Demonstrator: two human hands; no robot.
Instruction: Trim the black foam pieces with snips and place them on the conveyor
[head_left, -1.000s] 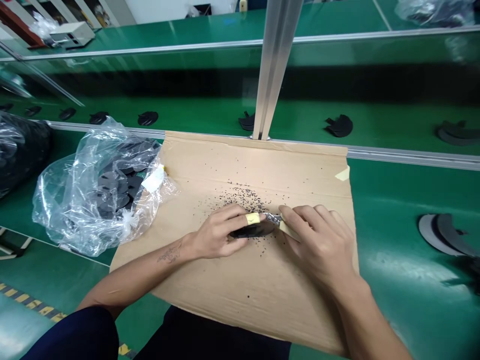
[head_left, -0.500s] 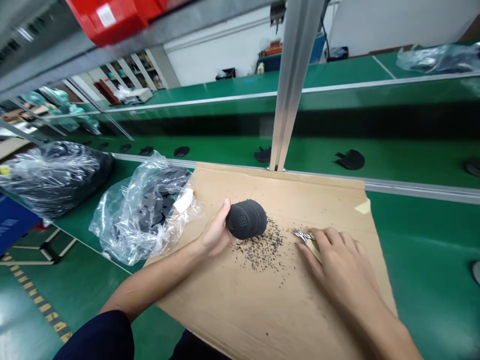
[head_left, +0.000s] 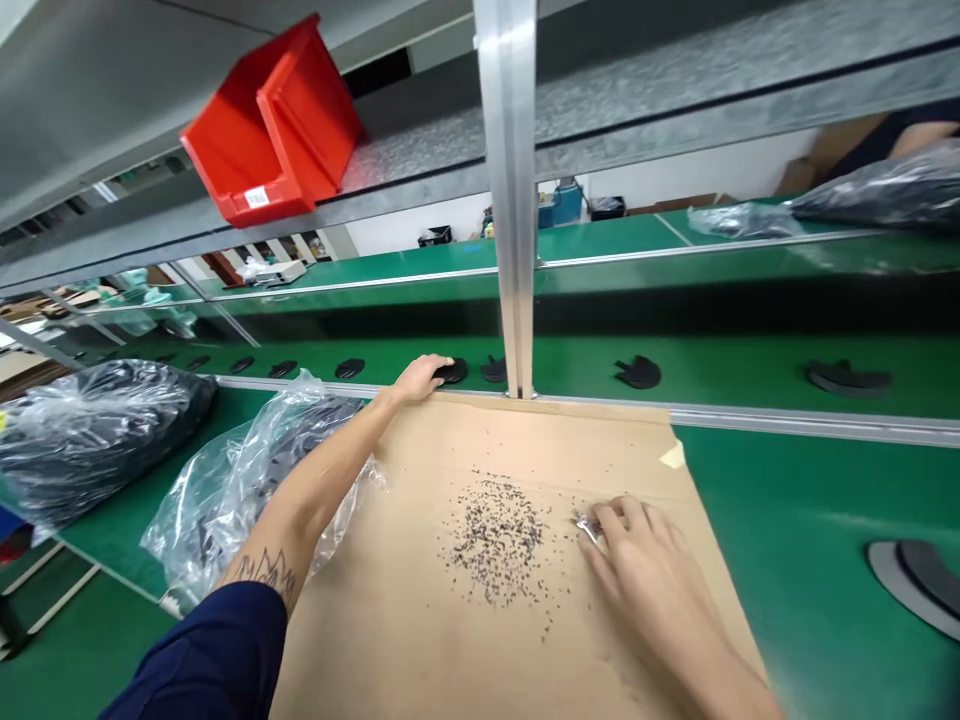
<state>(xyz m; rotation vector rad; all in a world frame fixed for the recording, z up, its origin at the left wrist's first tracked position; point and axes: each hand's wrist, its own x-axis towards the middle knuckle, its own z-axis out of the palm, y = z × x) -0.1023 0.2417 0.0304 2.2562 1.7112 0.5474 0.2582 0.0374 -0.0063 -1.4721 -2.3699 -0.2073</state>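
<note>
My left hand [head_left: 420, 379] reaches past the far edge of the cardboard sheet [head_left: 405, 620] to the green belt. Its fingers close on the near side of a black round piece [head_left: 454, 371], low over the belt or on it; I cannot tell which. My right hand [head_left: 637, 560] rests on the cardboard, closed round small cutting pliers [head_left: 587, 527]. Only the metal jaws show, pointing left, while the palm hides the handles. Tiny black scraps [head_left: 499, 540] lie scattered on the cardboard left of the pliers.
More black pieces [head_left: 638, 372] are spaced along the belt. Clear plastic bags [head_left: 247, 480] with dark contents stand at the left. A metal post [head_left: 516, 220] rises behind the cardboard, and a red bin [head_left: 277, 130] sits on the shelf above. Another person's arm [head_left: 926, 135] shows far right.
My left hand has moved forward from above the scraps to the belt with the black round pieces. My right hand stays on the cardboard with the pliers. The view has tilted up.
</note>
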